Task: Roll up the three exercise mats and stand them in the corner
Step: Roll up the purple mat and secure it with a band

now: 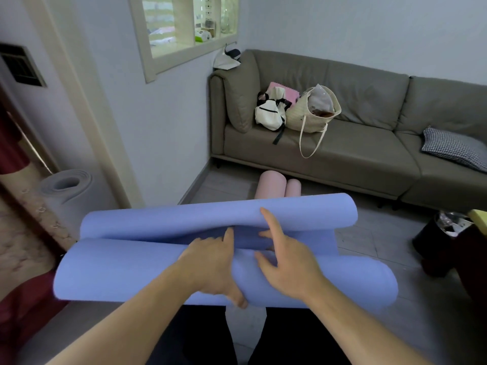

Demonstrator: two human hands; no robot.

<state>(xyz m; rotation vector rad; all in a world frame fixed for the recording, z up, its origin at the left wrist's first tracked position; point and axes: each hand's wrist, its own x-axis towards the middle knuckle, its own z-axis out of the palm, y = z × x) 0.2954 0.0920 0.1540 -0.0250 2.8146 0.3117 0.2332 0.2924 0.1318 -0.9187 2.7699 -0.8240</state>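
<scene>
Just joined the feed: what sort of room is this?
Probably a home living room: a long grey sofa with bags on it, a checked cushion, and tiled floor.

sofa (342,154) ahead, open floor (369,227) between

Grey sofa (355,154) with two bags (297,111), checked cushion (454,148); perhaps a dark bin (437,243).

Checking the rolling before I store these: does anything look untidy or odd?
Yes. The blue mat is not one tight roll: its loose far end curls back separately, leaving a gap. The pink mat lies on the floor.
</scene>
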